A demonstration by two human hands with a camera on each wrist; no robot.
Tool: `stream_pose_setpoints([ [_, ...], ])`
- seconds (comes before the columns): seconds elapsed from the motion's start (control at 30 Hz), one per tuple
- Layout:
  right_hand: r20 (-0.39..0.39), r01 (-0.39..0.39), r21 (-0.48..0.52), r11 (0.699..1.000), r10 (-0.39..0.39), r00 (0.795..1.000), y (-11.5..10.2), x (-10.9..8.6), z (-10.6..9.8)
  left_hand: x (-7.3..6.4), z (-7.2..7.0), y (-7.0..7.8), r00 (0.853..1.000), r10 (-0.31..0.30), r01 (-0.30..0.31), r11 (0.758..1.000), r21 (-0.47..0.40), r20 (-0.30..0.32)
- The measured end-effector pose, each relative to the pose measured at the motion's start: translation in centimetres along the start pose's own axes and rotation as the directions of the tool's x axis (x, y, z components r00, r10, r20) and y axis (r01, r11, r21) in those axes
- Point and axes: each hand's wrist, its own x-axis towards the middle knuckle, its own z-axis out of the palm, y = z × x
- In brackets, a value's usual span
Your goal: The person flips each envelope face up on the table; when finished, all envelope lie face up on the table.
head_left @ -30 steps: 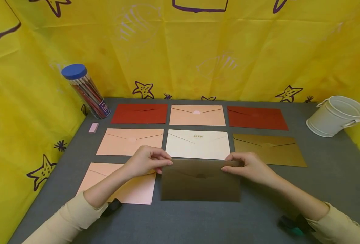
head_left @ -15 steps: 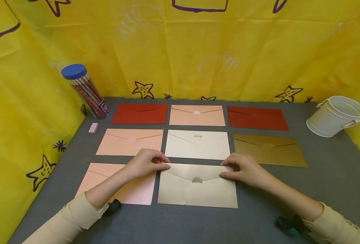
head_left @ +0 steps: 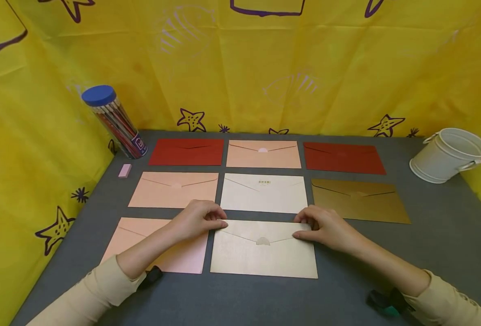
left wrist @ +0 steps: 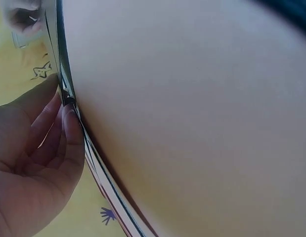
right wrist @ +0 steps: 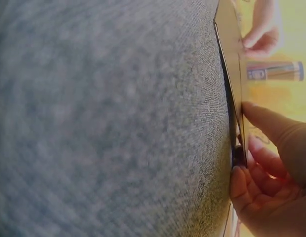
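Observation:
A pale gold envelope [head_left: 264, 260], flap side up with a half-round seal, lies flat or nearly flat on the grey table at the front middle. My left hand [head_left: 197, 217] pinches its upper left corner between thumb and fingers. At the upper right corner my right hand [head_left: 327, 226] pinches it the same way. The right wrist view has the envelope [right wrist: 232, 54] edge-on between thumb and fingers. A pink envelope [head_left: 179, 256] lies just left of it, partly hidden under my left forearm. Behind it is a white envelope [head_left: 264, 197] with small gold print.
Other envelopes lie in rows: pink [head_left: 171, 194], darker gold [head_left: 362, 206], red [head_left: 185, 156], pink [head_left: 264, 160] and red [head_left: 342, 158]. A blue-lidded tub of pencils [head_left: 118, 124] and an eraser [head_left: 125, 170] stand left; a white bucket [head_left: 444, 158] stands right.
The pale gold envelope was tilted up and in shadow one second ago; both hands have lowered it onto the table, slightly toward me. Over the last half second it has barely moved.

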Motion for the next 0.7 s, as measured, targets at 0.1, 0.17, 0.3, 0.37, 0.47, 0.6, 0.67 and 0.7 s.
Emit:
stream_pose_setpoints([
  [0.1,0.008,-0.014,-0.001,1.000,0.014,1.000,-0.15,-0.03,-0.07,0.02,0.01,0.05,1.000,0.007,-0.007,1.000,0.006,0.003],
  [0.17,0.015,-0.025,-0.006,1.000,0.025,1.000,-0.19,-0.03,-0.08,0.05,0.00,0.13,1.000,0.007,-0.007,1.000,0.010,0.003],
  [0.3,0.020,-0.035,-0.014,0.999,0.036,0.999,-0.19,-0.02,-0.09,0.09,-0.01,0.26,1.000,0.003,-0.003,1.000,0.024,0.000],
  [0.37,0.019,-0.038,-0.014,0.999,0.039,0.999,-0.17,-0.02,-0.07,0.09,0.01,0.27,1.000,0.001,-0.001,1.000,0.028,0.000],
  [0.47,0.011,-0.028,-0.011,1.000,0.029,1.000,-0.09,-0.05,-0.01,0.10,0.08,0.22,1.000,0.003,-0.003,0.999,0.033,0.002],
  [0.6,0.003,-0.020,-0.013,1.000,0.020,1.000,0.06,-0.06,0.03,0.14,0.10,0.30,1.000,0.012,-0.012,0.999,0.041,0.006],
  [0.67,0.002,-0.021,-0.013,1.000,0.021,1.000,0.11,-0.05,0.02,0.15,0.08,0.36,1.000,0.017,-0.017,0.999,0.048,0.005],
  [0.7,0.001,-0.020,-0.014,1.000,0.020,1.000,0.12,-0.03,0.02,0.14,0.08,0.39,1.000,0.017,-0.017,0.998,0.052,0.005],
])
